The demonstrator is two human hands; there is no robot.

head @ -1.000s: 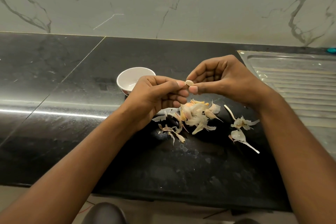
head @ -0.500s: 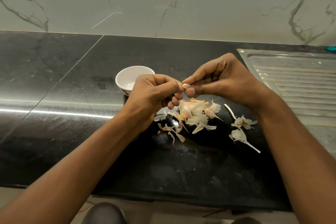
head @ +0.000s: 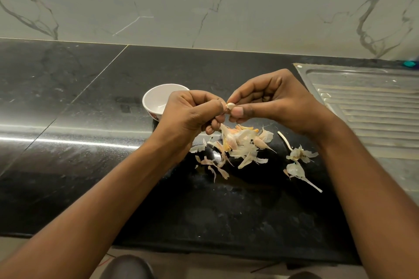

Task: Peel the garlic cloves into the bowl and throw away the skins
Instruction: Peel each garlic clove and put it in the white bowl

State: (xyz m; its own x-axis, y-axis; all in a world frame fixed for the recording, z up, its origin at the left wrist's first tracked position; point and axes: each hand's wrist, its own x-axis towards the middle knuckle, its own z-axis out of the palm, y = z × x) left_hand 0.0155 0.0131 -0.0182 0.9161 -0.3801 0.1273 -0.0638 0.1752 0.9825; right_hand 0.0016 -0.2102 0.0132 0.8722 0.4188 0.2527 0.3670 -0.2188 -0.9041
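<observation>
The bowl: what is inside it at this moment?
Only the white inner wall of the bowl shows, with no clove plainly in it. The left hand covers its right side, so cloves may lie hidden there.

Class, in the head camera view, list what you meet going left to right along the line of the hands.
white bowl → left hand → garlic clove → right hand → steel drainboard
</observation>
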